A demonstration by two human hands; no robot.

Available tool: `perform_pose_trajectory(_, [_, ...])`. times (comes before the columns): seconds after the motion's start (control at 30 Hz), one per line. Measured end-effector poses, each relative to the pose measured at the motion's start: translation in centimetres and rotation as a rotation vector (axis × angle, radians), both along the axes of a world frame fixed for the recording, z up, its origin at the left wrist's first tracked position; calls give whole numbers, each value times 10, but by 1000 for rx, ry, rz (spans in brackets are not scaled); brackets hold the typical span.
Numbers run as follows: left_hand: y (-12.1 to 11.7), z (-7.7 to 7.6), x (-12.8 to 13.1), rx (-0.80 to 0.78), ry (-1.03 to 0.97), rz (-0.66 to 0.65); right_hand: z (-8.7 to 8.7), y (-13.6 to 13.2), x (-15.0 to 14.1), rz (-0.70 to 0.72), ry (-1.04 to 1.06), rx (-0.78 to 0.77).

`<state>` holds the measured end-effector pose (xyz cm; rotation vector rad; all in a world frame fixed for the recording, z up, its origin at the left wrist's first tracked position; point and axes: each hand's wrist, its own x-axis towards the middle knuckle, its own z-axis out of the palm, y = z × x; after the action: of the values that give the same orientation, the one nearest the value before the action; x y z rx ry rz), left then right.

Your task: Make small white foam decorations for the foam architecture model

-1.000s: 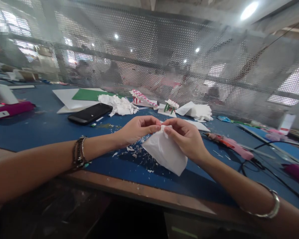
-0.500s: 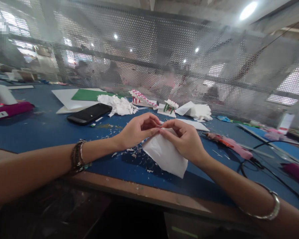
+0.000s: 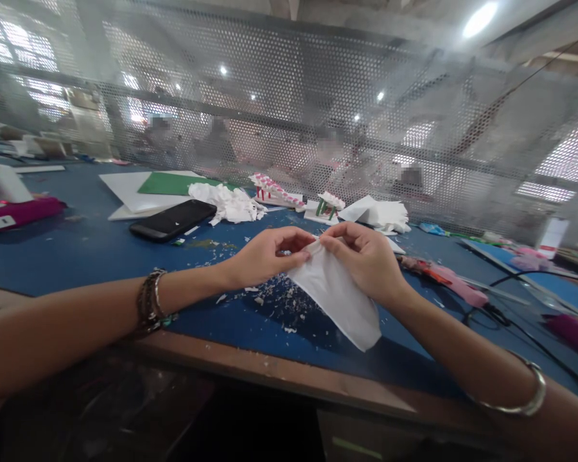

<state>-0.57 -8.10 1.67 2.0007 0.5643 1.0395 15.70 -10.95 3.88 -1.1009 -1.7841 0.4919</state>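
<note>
A thin white sheet (image 3: 340, 298), paper or tissue-like, hangs between my hands above the blue table (image 3: 101, 263). My left hand (image 3: 274, 256) pinches its upper left edge between thumb and fingers. Close beside it, my right hand (image 3: 366, 260) pinches the top edge, its thumb and forefinger pressed together. The sheet's loose lower part slants down to the right, below my right palm. Small white scraps (image 3: 289, 298) lie scattered on the table under my hands.
A black phone (image 3: 173, 220) lies left, near a crumpled white paper heap (image 3: 228, 202) and a green sheet (image 3: 168, 183). Small models (image 3: 328, 205) stand at the back. Right are a pink glue gun (image 3: 447, 282) and its black cable (image 3: 534, 333). A perforated metal screen (image 3: 279, 96) rises behind.
Both hands have shifted slightly, the right one to the right. The white sheet has moved right with them, and its loose part now hangs longer and narrower.
</note>
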Motion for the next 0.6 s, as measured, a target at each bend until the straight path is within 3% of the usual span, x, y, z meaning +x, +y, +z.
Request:
perform_pose_trajectory(0.2, [11,-1,-4,-40,41,40,10,7,13,-94,74,81])
perform_pose_trajectory(0.27, [15,-1,-6,-2,74,149,11,9,16,-143,72,90])
perform_pose_trajectory(0.33, [17,-1,-7,101,88,298,10,9,16,-168,28,91])
perform_pose_trajectory(0.4, [15,0,-8,225,95,367,7,7,14,-141,-71,124])
perform_pose_trajectory(0.5, [7,2,-6,323,113,265,1,0,6,-28,-241,206])
perform_pose_trajectory(0.6, [-1,1,-3,315,120,178,-2,-6,0,35,-317,257])
